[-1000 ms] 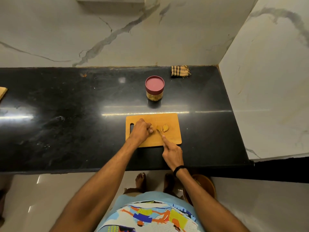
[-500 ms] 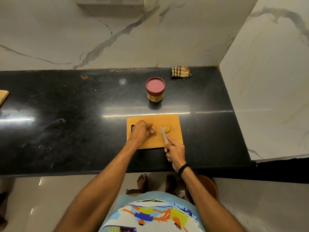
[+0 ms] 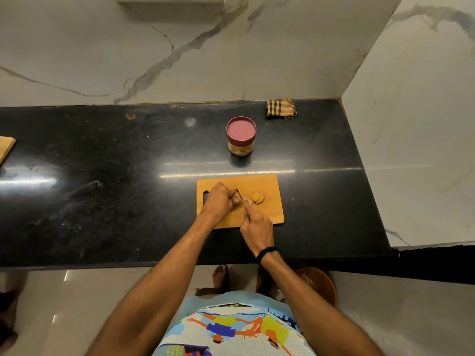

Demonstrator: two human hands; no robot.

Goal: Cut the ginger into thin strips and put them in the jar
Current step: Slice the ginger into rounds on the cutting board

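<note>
A wooden cutting board lies on the black counter. On it my left hand pinches a small piece of ginger under its curled fingertips; the piece is mostly hidden. My right hand grips a knife, whose blade stands right beside my left fingertips. A pale yellow pile of ginger pieces lies just right of the blade. The jar, with its dark red lid on and yellowish contents showing, stands on the counter behind the board.
A folded checked cloth lies at the back by the wall corner. Another wooden board's corner shows at the left edge. The marble side wall bounds the counter on the right. A brown round object sits on the floor.
The knife has swung from lying low near the ginger pile to standing against my left fingertips. My right hand has moved up and left onto the board.
</note>
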